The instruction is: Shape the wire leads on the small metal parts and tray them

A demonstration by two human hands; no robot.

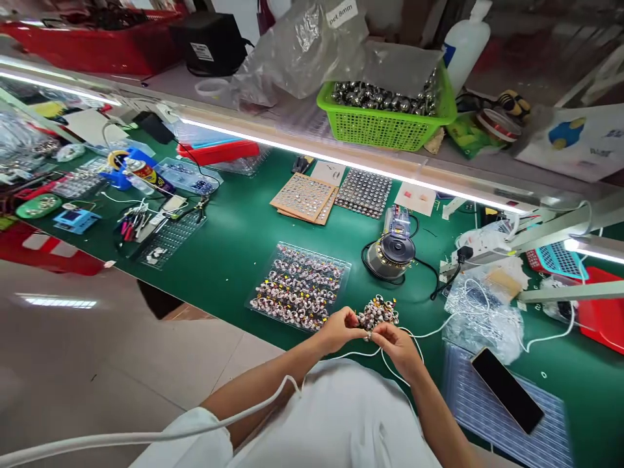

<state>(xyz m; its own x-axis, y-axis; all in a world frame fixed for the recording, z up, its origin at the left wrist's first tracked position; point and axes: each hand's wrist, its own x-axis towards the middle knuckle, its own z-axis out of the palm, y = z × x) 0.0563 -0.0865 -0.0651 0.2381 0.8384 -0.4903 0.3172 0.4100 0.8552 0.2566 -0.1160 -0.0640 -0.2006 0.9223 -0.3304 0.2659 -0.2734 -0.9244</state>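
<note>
Closest to the camera are the white shirt (361,416) and a thick white cable (146,439) that crosses in front of the left arm. Beyond them, the left hand (340,333) and the right hand (400,349) meet over the near edge of the green table (229,240), around one small part (369,336). The right thumb and forefinger appear to pinch it; the left thumb reaches the same piece with the forefinger curled back, and I cannot tell whether that hand also grips. The piece is largely covered by the fingertips, so its condition is unclear. Just behind the hands lies a loose heap (377,312) of similar pale and metallic parts with yellow tabs, jumbled together. To its left, a clear tray (346,273) carries many more parts (299,286), set in rows across most of its surface. Judging by this layout, a large share is already sorted into the tray, while the heap and the held piece are still outside it; whether they belong in that tray cannot be told. Farther out stand a round device (390,257) with a dark top, stacked brown boards (305,196) and a dark grid of round pieces (364,192), none of them touched by either hand.
</note>
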